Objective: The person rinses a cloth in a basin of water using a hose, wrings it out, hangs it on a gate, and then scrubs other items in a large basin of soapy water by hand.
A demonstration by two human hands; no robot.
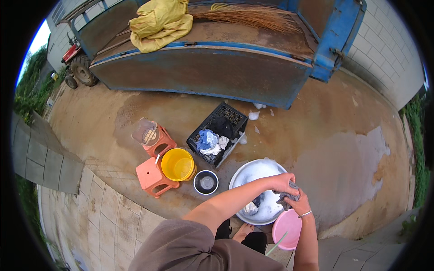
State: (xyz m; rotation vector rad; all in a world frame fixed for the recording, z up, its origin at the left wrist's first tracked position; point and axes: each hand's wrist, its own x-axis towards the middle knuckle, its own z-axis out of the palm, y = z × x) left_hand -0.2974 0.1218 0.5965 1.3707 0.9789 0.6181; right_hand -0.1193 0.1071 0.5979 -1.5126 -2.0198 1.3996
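Both my hands grip a wet grey cloth [285,198] over the right side of a large white basin [235,174] full of suds. My left hand [282,183] is closed round its upper end. Just below, my right hand [300,204], with a bracelet at the wrist, closes on the other part of it. Dark and white laundry [251,207] lies partly under the foam in the basin. Beneath my right forearm stands a pink basin [287,226], partly hidden by the arm.
A black crate [217,115] of clothes stands beyond the basin. To the left are a steel bowl [206,182], a yellow bucket [178,165] and two orange stools [153,174]. A blue-framed trailer [199,72] with a yellow sack [162,22] and a twig broom [253,17] spans the back.
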